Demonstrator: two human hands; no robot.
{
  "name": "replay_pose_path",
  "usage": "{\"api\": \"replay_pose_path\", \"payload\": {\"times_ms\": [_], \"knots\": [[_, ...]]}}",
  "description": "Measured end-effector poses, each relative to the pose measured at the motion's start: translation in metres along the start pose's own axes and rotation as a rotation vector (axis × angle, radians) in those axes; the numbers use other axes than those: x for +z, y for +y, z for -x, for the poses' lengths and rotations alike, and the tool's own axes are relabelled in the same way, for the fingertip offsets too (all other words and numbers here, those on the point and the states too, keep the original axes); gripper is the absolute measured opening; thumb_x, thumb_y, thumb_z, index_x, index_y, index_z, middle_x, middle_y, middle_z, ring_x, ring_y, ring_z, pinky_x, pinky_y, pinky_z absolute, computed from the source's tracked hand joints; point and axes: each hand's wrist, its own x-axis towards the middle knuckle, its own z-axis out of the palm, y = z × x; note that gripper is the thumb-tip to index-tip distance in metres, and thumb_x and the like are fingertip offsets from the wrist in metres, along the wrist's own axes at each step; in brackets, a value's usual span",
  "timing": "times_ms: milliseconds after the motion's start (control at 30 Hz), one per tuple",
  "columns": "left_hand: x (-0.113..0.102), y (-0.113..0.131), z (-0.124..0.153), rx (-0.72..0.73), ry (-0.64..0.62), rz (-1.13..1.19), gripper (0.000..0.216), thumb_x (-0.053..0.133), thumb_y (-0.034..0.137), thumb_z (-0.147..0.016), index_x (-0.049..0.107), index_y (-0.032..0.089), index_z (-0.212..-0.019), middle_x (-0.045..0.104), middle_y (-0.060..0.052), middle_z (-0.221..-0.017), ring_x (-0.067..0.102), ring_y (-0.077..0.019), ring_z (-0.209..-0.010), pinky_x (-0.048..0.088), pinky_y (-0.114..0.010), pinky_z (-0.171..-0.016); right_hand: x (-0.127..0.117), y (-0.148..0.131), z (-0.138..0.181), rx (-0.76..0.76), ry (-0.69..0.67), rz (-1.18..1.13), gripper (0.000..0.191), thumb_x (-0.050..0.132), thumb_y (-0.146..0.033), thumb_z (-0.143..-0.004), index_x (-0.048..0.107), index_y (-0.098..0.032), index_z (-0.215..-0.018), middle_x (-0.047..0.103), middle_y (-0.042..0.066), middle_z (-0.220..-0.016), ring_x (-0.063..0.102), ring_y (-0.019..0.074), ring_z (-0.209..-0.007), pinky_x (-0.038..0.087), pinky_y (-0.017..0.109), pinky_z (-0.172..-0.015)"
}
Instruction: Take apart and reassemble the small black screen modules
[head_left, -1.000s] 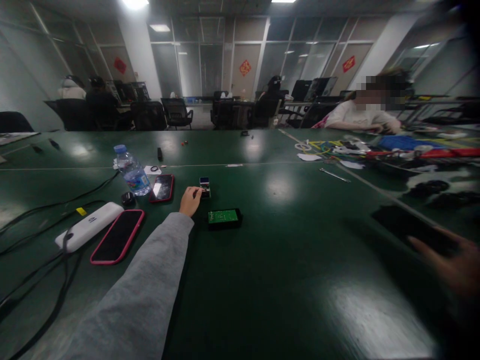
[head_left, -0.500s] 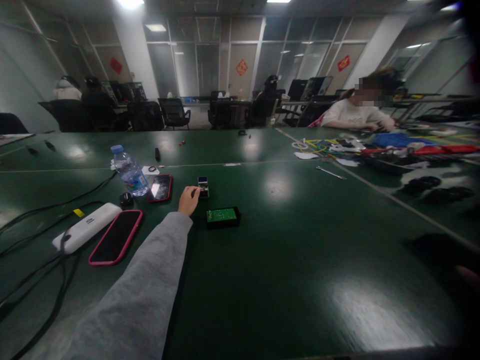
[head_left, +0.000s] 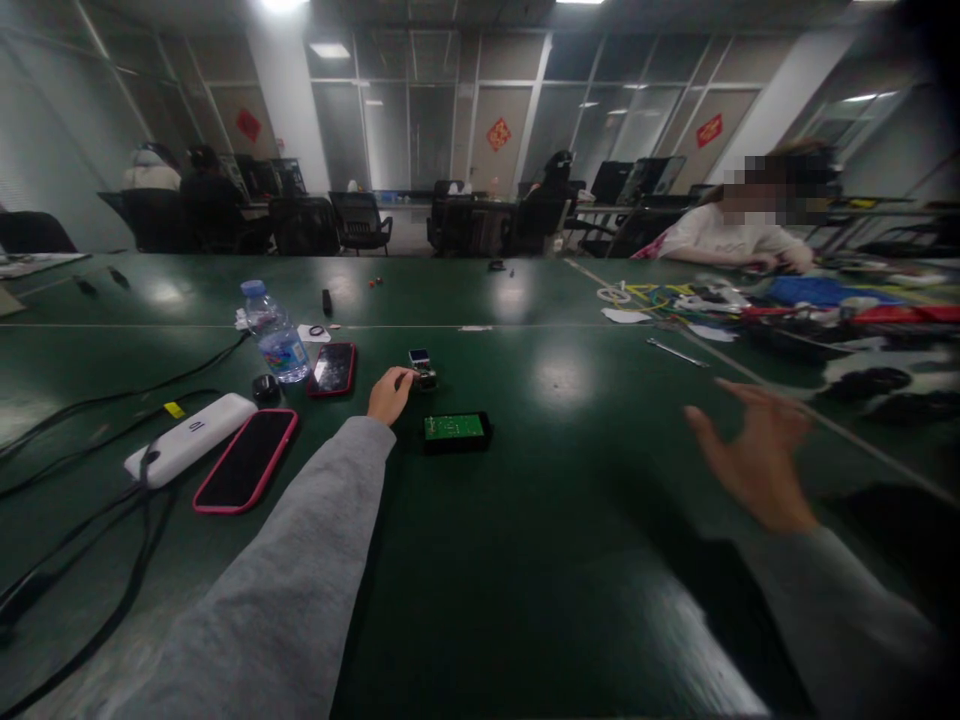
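Note:
My left hand (head_left: 389, 394) reaches far across the dark green table (head_left: 570, 560), and its fingertips pinch a small black module with a blue top (head_left: 421, 368). Just in front of that module lies a black box holding a green circuit board (head_left: 455, 430). My right hand (head_left: 754, 452) hovers blurred above the table on the right, fingers spread, holding nothing. Both arms wear grey sleeves.
Left of my hand lie a red-cased phone (head_left: 331, 368), a larger pink-cased phone (head_left: 247, 458), a white power bank (head_left: 190, 451) with black cables, and a water bottle (head_left: 275, 334). A seated person (head_left: 731, 235) works at the far right among coloured wires and tools (head_left: 750, 300). Chairs line the back.
My right hand, almost out of view half a second ago, has risen into the frame at the right with open fingers. My left hand stays on the small module.

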Motion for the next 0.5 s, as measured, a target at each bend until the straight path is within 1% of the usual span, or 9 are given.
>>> {"api": "replay_pose_path", "payload": {"times_ms": [67, 133, 200, 267, 367, 433, 500], "knots": [[0.001, 0.001, 0.001, 0.027, -0.058, 0.035, 0.025, 0.045, 0.034, -0.094, 0.067, 0.024, -0.100, 0.069, -0.002, -0.105, 0.062, -0.0193, -0.101, 0.046, -0.035, -0.094, 0.036, -0.045, -0.007, -0.104, -0.112, -0.158, 0.071, 0.031, -0.074, -0.090, 0.053, -0.020, -0.131, 0.053, 0.019, -0.122, 0.044, 0.0313, -0.120, 0.032, 0.050, -0.101], [0.003, 0.000, 0.001, 0.044, -0.085, 0.070, 0.026, 0.046, 0.036, -0.094, 0.067, 0.025, -0.102, 0.070, -0.002, -0.105, 0.062, -0.0193, -0.100, 0.047, -0.035, -0.093, 0.069, -0.092, -0.013, -0.162, -0.207, -0.318, 0.062, 0.036, -0.067, -0.092, 0.054, -0.020, -0.128, 0.049, 0.017, -0.124, 0.043, 0.0307, -0.121, 0.034, 0.051, -0.102], [0.005, -0.002, 0.001, 0.029, -0.066, 0.107, 0.026, 0.046, 0.037, -0.094, 0.066, 0.024, -0.104, 0.070, -0.002, -0.104, 0.063, -0.0191, -0.098, 0.048, -0.034, -0.091, 0.094, -0.135, -0.017, -0.254, -0.338, -0.507, 0.051, 0.040, -0.057, -0.095, 0.052, -0.022, -0.129, 0.045, 0.014, -0.129, 0.042, 0.0286, -0.123, 0.035, 0.050, -0.105], [0.005, -0.003, 0.000, -0.005, -0.034, 0.137, 0.026, 0.045, 0.036, -0.094, 0.065, 0.023, -0.104, 0.071, -0.003, -0.102, 0.064, -0.0183, -0.094, 0.049, -0.033, -0.088, 0.115, -0.170, -0.019, -0.320, -0.428, -0.673, 0.041, 0.041, -0.048, -0.098, 0.052, -0.024, -0.129, 0.046, 0.011, -0.129, 0.043, 0.0259, -0.124, 0.037, 0.047, -0.106], [0.004, -0.001, 0.000, -0.033, -0.017, 0.148, 0.026, 0.045, 0.036, -0.094, 0.065, 0.022, -0.102, 0.072, -0.004, -0.097, 0.065, -0.0169, -0.087, 0.049, -0.032, -0.086, 0.146, -0.208, -0.018, -0.321, -0.461, -0.814, 0.036, 0.046, -0.042, -0.097, 0.052, -0.027, -0.129, 0.050, 0.009, -0.124, 0.048, 0.0241, -0.119, 0.041, 0.045, -0.104], [0.003, 0.001, 0.001, -0.033, -0.028, 0.152, 0.026, 0.045, 0.036, -0.094, 0.065, 0.022, -0.101, 0.072, -0.003, -0.095, 0.065, -0.0164, -0.085, 0.049, -0.032, -0.085, 0.167, -0.226, -0.016, -0.320, -0.474, -0.837, 0.041, 0.054, -0.042, -0.093, 0.050, -0.026, -0.131, 0.050, 0.009, -0.126, 0.048, 0.0254, -0.120, 0.042, 0.046, -0.102], [0.002, 0.003, 0.001, -0.036, -0.033, 0.167, 0.026, 0.045, 0.036, -0.094, 0.065, 0.022, -0.101, 0.072, -0.003, -0.094, 0.065, -0.0160, -0.083, 0.050, -0.031, -0.083, 0.185, -0.236, -0.014, -0.364, -0.523, -0.789, 0.049, 0.063, -0.041, -0.087, 0.050, -0.024, -0.131, 0.047, 0.012, -0.131, 0.046, 0.0287, -0.122, 0.042, 0.049, -0.102]]}}
